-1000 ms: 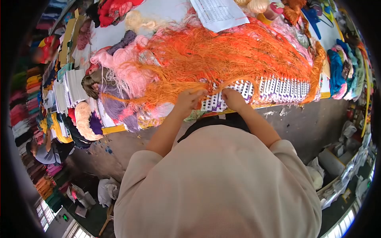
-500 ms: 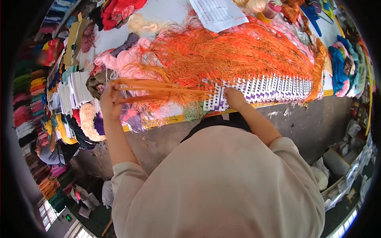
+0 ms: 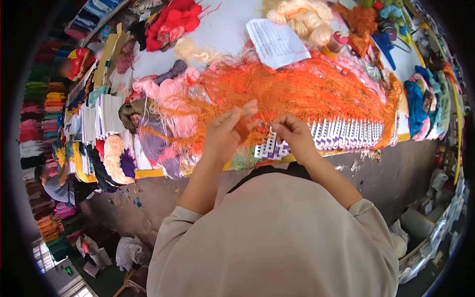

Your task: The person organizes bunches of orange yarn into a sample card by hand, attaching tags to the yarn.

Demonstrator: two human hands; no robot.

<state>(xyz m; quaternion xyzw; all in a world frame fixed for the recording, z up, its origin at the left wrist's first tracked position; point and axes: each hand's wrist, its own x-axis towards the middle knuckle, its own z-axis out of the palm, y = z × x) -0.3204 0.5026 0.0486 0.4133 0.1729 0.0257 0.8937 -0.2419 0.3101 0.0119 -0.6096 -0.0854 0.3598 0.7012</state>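
My left hand (image 3: 221,136) is raised over the near edge of the orange embroidery thread (image 3: 297,86), its fingers stretched out and blurred by motion. Orange strands pass close by its palm; none is plainly gripped. Close by on the right, my right hand (image 3: 296,138) pinches the top of a white card with punched holes (image 3: 267,147) between thumb and forefinger. Purple marks show on the cards. A row of similar thread cards (image 3: 346,134) runs to the right along the table's near edge, with orange threads fanning away from their holes.
Pink yarn (image 3: 170,101) and purple yarn (image 3: 153,131) lie left of my hands. A printed sheet (image 3: 277,43) rests beyond the orange thread. Cream skeins (image 3: 309,22), red yarn (image 3: 173,22) and blue scissors (image 3: 385,49) are farther back. Another person (image 3: 59,187) is at far left.
My left hand has moved right from the far left, and the stretched orange strands it held now lie slack. My right hand has turned to pinch a card's top. The view has shifted slightly.
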